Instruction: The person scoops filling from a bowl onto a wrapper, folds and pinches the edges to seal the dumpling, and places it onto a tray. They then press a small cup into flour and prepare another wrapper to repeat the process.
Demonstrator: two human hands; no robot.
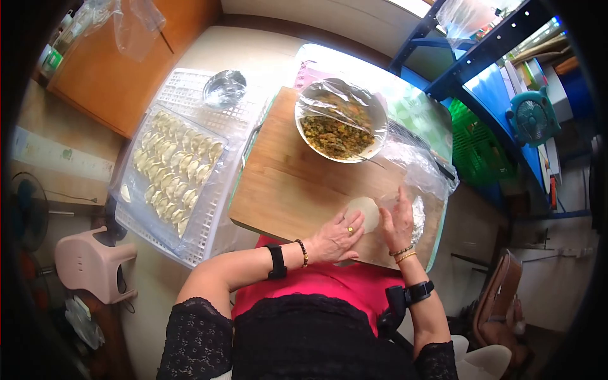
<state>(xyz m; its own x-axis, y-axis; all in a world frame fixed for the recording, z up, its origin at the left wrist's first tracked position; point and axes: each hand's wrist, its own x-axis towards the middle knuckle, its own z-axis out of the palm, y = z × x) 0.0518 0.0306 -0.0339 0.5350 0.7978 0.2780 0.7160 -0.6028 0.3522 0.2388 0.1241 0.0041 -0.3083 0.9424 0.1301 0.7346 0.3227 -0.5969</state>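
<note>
A round, pale dough wrapper (363,213) shows over the front of the wooden board (285,171). My left hand (335,238) reaches across its lower left side, fingers stretched out over the dough and thumb spread away. Close by the wrapper's right edge is my right hand (397,223), fingers pointing up and apart, thumb beside the dough. White flour (418,218) lies just right of that hand. Behind both hands, a white bowl (345,158) of chopped brown-green filling (335,134) stands on the board, partly covered by clear plastic film.
To the left, a tray (218,166) carries rows of folded dumplings (171,166) on a white plastic rack (183,82). A metal bowl (225,88) with white powder sits behind it. Crumpled clear plastic (418,166) lies along the board's right side. A pink stool (95,263) stands at left.
</note>
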